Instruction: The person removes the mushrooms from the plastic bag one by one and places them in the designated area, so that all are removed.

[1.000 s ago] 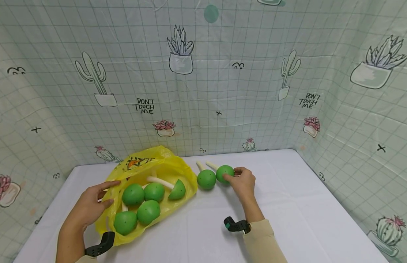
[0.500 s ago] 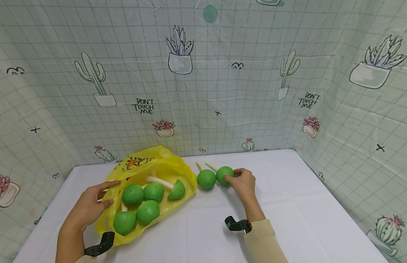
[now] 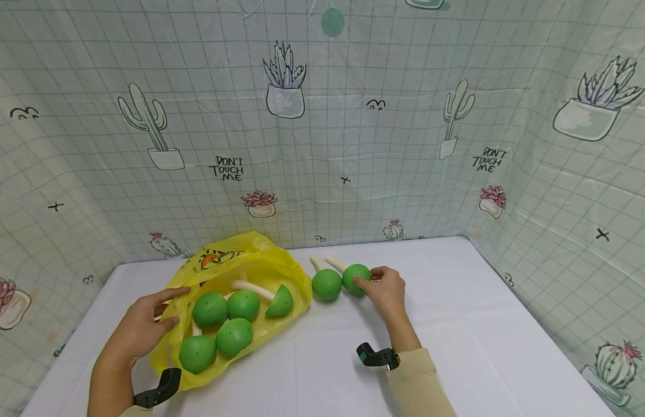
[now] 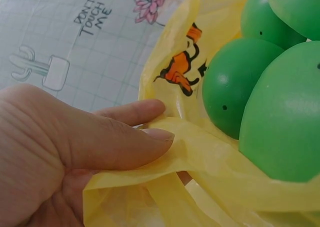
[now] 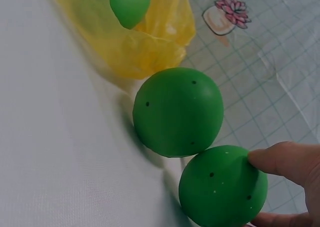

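My left hand (image 3: 141, 324) holds the rim of a yellow plastic bag (image 4: 185, 152), thumb and finger on the film in the left wrist view. The bag lies with its mouth towards me. Inside are several mushroom-shaped pieces with dotted green caps and white stems, such as one mushroom (image 3: 234, 336) near the front and another (image 3: 280, 302) on its side. Right of the bag, my right hand (image 3: 387, 289) pinches the cap of a green mushroom (image 5: 220, 187). Its stem points away to the back. Another green mushroom (image 5: 177, 112) lies between it and the bag, caps side by side.
A white cloth covers the table (image 3: 484, 336). Behind and at both sides hangs a grid-patterned curtain (image 3: 322, 139) with cactus drawings. Each wrist carries a black strap-mounted camera, one wrist camera (image 3: 375, 355) on the right and one (image 3: 160, 389) on the left.
The mushroom in my right hand has sunk very slightly over the last second, the hand with it. My left hand keeps its place at the bag.
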### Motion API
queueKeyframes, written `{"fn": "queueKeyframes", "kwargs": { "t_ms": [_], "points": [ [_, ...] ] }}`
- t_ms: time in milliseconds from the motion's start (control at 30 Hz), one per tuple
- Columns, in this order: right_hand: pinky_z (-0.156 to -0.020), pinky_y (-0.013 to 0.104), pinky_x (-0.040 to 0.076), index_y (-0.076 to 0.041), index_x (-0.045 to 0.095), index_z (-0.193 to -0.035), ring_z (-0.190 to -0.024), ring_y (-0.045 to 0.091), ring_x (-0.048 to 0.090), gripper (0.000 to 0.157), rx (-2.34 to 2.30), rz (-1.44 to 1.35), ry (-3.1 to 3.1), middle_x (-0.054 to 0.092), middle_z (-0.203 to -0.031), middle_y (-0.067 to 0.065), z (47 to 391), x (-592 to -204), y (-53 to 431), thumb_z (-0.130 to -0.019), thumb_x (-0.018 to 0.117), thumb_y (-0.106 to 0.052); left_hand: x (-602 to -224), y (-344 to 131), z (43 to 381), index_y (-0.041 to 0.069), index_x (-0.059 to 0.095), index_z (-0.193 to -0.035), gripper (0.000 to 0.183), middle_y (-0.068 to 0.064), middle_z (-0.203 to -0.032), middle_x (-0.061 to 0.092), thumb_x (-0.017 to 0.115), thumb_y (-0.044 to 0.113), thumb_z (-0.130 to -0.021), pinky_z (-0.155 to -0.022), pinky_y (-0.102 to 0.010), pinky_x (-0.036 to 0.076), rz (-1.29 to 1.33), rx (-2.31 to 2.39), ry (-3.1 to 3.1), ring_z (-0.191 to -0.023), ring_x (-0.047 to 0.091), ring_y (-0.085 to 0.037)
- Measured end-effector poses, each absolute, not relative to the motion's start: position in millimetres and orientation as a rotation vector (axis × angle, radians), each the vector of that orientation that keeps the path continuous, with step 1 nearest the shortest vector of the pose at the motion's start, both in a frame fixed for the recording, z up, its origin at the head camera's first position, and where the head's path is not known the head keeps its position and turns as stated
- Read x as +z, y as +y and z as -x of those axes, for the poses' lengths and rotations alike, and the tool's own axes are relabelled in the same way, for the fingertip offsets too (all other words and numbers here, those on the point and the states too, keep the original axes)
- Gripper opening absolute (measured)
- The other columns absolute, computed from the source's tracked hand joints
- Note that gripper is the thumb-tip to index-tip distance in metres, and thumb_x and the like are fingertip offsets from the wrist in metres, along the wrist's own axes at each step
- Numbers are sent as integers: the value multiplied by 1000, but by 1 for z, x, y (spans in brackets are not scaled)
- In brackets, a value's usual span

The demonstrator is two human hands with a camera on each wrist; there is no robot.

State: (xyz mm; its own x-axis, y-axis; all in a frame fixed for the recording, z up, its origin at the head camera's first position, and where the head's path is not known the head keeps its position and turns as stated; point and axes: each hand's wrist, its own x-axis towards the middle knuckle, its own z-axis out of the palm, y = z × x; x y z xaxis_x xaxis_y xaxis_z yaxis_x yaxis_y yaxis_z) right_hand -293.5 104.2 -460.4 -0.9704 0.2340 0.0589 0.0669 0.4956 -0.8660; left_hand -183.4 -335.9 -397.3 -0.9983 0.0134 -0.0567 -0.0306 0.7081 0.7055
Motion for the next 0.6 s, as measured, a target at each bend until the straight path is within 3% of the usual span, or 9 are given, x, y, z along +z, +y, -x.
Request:
{"fn": "queueKeyframes", "kwargs": {
  "t_ms": [600],
  "points": [
    [-94,51,55,12,67,-125,-108,39,67,57,1499,280,-2524,70,-115,26,291,-454,106,-86,85,-24,-398,-336,183,-5,47,-154,62,-39,-160,32,64,-13,-95,-101,-62,53,1,1185,2857,-136,43,-64]
  ]
}}
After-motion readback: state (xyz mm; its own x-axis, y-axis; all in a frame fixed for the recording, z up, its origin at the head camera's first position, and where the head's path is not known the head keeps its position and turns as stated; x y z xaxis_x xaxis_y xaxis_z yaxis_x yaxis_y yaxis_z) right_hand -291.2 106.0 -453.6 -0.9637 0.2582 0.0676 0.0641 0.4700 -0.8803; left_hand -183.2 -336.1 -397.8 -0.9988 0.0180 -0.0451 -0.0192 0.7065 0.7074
